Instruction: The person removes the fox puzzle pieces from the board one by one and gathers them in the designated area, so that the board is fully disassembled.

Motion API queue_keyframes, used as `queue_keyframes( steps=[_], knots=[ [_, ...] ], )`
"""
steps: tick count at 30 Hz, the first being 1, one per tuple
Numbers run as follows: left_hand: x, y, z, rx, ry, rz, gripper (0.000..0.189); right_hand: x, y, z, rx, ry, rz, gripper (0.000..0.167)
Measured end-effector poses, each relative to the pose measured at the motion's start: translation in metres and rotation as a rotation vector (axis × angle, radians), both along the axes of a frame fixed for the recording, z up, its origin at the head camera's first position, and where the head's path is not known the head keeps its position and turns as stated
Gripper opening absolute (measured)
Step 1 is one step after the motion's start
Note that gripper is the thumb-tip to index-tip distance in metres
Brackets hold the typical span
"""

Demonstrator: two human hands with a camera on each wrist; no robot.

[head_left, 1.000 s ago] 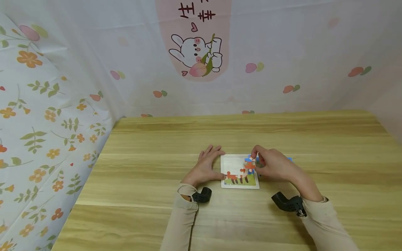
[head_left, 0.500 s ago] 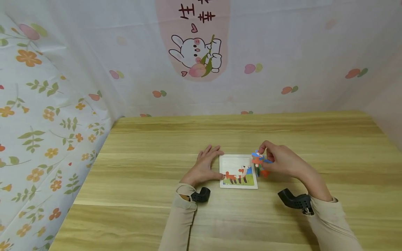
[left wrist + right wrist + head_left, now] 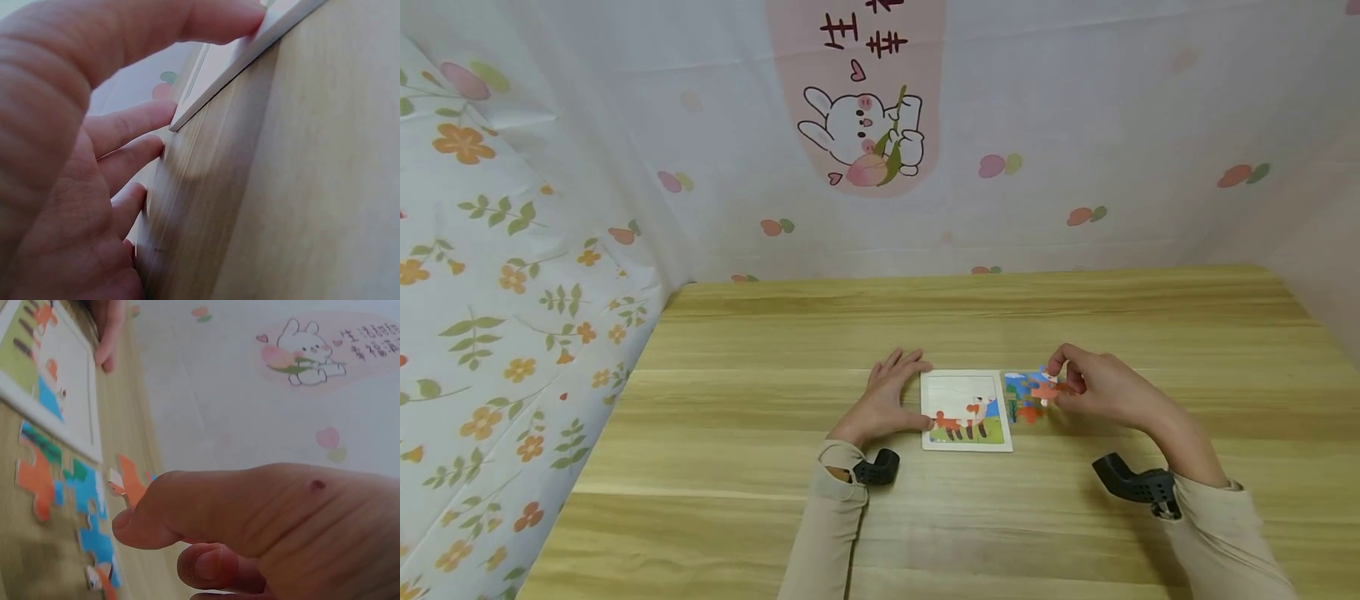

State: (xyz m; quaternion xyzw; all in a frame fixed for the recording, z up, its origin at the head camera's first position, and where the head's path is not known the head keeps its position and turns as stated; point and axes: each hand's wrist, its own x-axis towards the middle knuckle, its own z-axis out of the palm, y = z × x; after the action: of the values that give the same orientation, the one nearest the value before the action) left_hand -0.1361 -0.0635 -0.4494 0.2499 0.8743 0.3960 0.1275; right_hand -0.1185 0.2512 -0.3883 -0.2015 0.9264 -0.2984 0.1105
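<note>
Puzzle tray [image 3: 966, 447] lies flat on the wood-grain table [image 3: 760, 417], ahead of the person and right of centre in the head view. White rim, partly filled: fitted pieces [image 3: 987, 431] run along the near side and up the right edge, showing green ground, an orange body with dark legs and a patch of blue. Pale base shows at upper left. Left hand [image 3: 880, 408] is at the tray's left side, fingers spread and extended; thumb on the left rim toward the near end, index fingertip at the far-left corner. Right hand [image 3: 1105, 387] is right of the tray, fingers bent, thumb and index pinching an orange piece [image 3: 1045, 390] by its right side, above the loose pieces [image 3: 1021, 380]. Those lie just beside the right rim: blue, green and orange, some overlapping from the head view, so can't count them. Right wrist view: thumb hides part of the held piece; can't tell its full outline. Black wrist mount [image 3: 877, 468] on each arm, beige sleeves [image 3: 827, 521]. Behind the table, white cloth [image 3: 1075, 108] with a rabbit print; floral cloth [image 3: 512, 333] at left.
</note>
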Motion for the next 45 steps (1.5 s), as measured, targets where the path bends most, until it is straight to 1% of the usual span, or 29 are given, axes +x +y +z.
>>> queue_keyframes(
  steps=[2, 7, 10, 17, 26, 32, 38, 45],
  knots=[
    [0.0, -0.002, -0.001, 0.002, -0.002, 0.001, 0.072, 0.0, 0.003, -0.003, 0.011, -0.006, 0.008, 0.024],
    [0.001, -0.003, -0.003, -0.001, -0.007, -0.003, 0.072, 0.002, 0.008, -0.008, 0.015, -0.066, 0.017, 0.026],
    [0.001, -0.003, -0.002, 0.0, -0.008, -0.004, 0.072, 0.002, 0.01, -0.009, 0.017, -0.084, 0.017, 0.028],
    [-0.001, 0.0, -0.002, 0.013, -0.009, 0.003, 0.07, 0.002, 0.014, -0.012, 0.035, -0.141, 0.048, 0.03],
    [0.0, 0.0, -0.002, 0.013, -0.008, 0.002, 0.071, 0.003, 0.013, -0.013, 0.064, -0.159, 0.053, 0.029],
    [0.0, 0.0, -0.002, 0.004, -0.008, -0.003, 0.071, 0.003, 0.01, -0.015, 0.081, -0.189, 0.022, 0.031],
    [0.0, 0.0, -0.001, 0.0, -0.009, -0.009, 0.072, 0.003, 0.01, -0.016, 0.072, -0.187, 0.026, 0.033],
    [0.0, 0.0, 0.0, -0.011, -0.006, -0.009, 0.072, 0.002, 0.007, -0.017, 0.073, -0.194, 0.022, 0.031]
  ],
)
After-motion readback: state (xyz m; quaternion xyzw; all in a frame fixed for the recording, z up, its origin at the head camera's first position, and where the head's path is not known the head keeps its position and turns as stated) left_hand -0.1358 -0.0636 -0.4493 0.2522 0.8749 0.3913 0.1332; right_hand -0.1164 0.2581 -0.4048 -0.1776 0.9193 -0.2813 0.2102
